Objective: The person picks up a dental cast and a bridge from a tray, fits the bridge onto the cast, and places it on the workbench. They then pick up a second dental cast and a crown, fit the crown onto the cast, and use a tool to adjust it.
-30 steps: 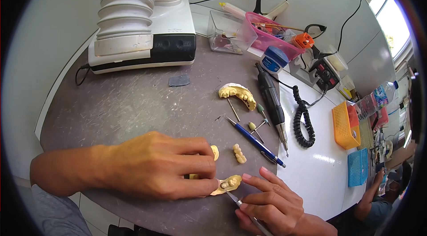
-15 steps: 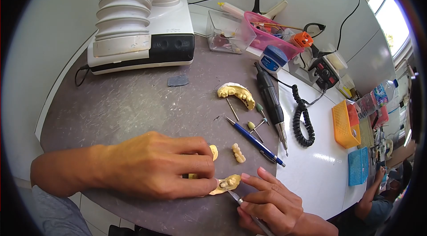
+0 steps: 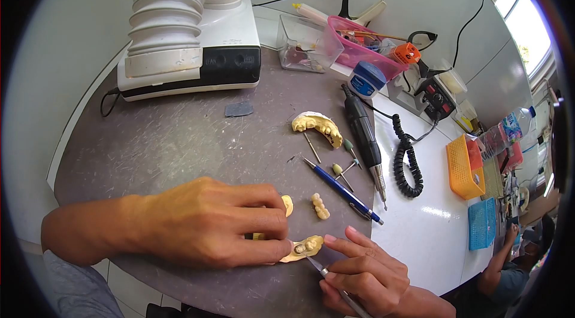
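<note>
My left hand (image 3: 221,222) is closed on a yellow plaster dental cast (image 3: 311,244), pressing it to the brown bench top. Its fingers hide much of that cast; the right end, with tooth shapes, sticks out past the fingertips. A slim metal-handled knife (image 3: 353,303) is gripped in my right hand (image 3: 371,273), its pointed blade at the cast's lower edge. Whether the tip touches is too small to tell. Another small yellow plaster piece (image 3: 288,205) shows beside my left fingers. A tooth-coloured dental bridge (image 3: 320,206) lies just above the cast.
Farther back lie a larger plaster arch (image 3: 317,124), a blue mechanical pencil (image 3: 344,192), several grinding burs (image 3: 342,169) and a black rotary handpiece (image 3: 363,132) with a coiled cord. A dust extractor (image 3: 191,69) stands at back left. Another person (image 3: 509,267) sits at far right.
The knife tip has shifted very slightly right and down at the cast's edge. My left hand and the cast hold still.
</note>
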Available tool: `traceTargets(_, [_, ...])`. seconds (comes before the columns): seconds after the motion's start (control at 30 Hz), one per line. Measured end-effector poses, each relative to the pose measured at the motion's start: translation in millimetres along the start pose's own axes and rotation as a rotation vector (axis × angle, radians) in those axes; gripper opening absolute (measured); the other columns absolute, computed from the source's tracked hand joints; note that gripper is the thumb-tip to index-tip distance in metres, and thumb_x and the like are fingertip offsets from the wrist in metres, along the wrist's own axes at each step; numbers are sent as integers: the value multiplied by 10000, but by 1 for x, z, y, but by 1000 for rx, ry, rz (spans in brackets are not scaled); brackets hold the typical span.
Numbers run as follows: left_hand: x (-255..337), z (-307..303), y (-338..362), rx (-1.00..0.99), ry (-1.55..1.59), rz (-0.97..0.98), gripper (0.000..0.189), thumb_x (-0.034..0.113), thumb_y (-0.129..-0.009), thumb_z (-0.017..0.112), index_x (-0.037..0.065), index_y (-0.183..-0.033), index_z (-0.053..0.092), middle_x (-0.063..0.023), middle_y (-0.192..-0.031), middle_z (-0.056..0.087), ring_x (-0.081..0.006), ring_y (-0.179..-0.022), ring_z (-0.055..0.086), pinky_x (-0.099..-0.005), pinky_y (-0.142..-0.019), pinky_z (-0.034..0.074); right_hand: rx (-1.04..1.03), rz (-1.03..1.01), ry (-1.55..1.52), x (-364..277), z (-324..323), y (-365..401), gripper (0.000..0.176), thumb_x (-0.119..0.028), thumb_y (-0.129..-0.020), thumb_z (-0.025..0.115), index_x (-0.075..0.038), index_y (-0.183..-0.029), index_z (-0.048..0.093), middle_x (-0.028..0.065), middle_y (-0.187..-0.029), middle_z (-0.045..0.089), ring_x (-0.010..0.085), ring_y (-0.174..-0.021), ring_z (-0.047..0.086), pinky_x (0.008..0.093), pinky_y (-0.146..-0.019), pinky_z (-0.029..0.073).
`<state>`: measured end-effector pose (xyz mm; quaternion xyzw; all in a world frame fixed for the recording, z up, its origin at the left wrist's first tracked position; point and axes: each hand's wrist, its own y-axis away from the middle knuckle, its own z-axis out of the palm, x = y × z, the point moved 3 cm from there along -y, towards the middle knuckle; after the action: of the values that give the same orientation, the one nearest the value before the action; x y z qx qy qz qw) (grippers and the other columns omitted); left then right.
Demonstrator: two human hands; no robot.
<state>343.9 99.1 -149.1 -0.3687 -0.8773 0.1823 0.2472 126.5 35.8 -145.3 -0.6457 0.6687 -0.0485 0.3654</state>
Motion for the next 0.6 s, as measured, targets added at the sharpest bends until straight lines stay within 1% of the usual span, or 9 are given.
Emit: traceTargets(0.6, [0,0,0,0,5,-3,176,158,-767,768,88,-923,727,-4,-862,636,-184,-874,651,-251,-568,554,-26,-6,17,-1,1,-1,150,7,-820,727,-4,-792,579,152,-818,645,383,-1056,676,562,-979,509])
